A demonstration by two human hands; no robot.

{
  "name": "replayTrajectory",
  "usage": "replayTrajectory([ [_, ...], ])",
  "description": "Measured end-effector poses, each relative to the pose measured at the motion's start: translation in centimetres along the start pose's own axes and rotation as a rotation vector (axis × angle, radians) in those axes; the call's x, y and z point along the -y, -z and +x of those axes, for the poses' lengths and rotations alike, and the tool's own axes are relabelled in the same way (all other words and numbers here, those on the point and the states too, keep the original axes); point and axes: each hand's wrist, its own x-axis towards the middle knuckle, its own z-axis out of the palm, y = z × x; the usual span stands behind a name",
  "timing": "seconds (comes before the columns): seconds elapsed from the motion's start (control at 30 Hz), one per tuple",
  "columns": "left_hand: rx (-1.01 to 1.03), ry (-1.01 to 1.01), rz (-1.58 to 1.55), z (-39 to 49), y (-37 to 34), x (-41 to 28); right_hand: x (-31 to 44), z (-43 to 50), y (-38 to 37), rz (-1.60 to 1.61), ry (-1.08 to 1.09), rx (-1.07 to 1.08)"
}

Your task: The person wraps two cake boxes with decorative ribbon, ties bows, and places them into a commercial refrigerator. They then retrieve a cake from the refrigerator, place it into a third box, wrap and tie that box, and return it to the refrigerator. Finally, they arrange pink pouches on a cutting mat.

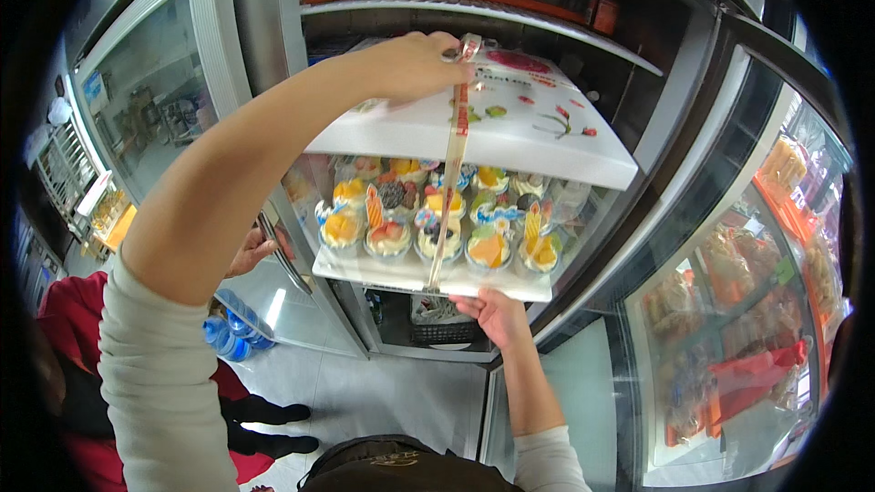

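Observation:
A clear-sided cake box (509,280) with a white printed lid (540,119) is at the opening of an upright refrigerated cabinet. Several cream-topped fruit dessert cups (437,239) stand inside it, with candle-shaped decorations among them. A printed ribbon (451,198) runs over the lid and down the front. My left hand (424,72) reaches across the top, its fingers closed at the ribbon. Below, my right hand (495,318) supports the front edge of the white base, fingers partly hidden underneath. The back of the box is hidden inside the cabinet.
A wire shelf (478,8) crosses the cabinet above the box; a black basket (444,333) sits below. At left, another person's hand (253,253) is by a door handle (287,260). Blue water bottles (236,328) stand behind the glass. A glass display case (724,287) holds bagged goods at right.

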Motion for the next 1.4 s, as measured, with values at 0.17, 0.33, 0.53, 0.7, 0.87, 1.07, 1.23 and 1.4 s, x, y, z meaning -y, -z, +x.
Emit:
replayTrajectory([
  [0.17, 0.214, -0.081, 0.087, 5.1, -2.4, -1.3, -0.2, -2.5, 0.3, 0.041, -0.016, 0.039],
  [0.33, 0.138, -0.066, -0.065, 8.4, -3.6, -1.0, -0.4, -2.5, 0.5, 0.044, -0.012, -0.013],
  [0.53, 0.077, -0.097, -0.081, 0.3, -1.7, -4.6, -1.8, -10.6, 0.9, -0.028, -0.05, -0.059],
  [0.7, 0.066, -0.061, -0.187, -8.4, 0.2, -7.9, -6.7, -17.6, 2.3, 0.034, -0.026, -0.039],
  [0.87, 0.138, -0.081, -0.262, -13.8, 0.2, -9.9, -12.5, -23.4, 5.4, 0.327, -0.083, -0.219],
  [1.07, 0.206, -0.156, -0.324, -20.0, -5.2, -11.4, -19.3, -31.7, 11.4, 0.398, -0.235, -0.118],
  [1.23, 0.321, -0.11, -0.321, -24.3, -12.3, -11.0, -23.6, -33.2, 12.7, 0.465, -0.259, -0.112],
  [1.4, 0.382, 0.004, -0.421, -25.5, -19.5, -10.5, -25.9, -32.2, 15.1, 0.253, -0.333, -0.413],
])
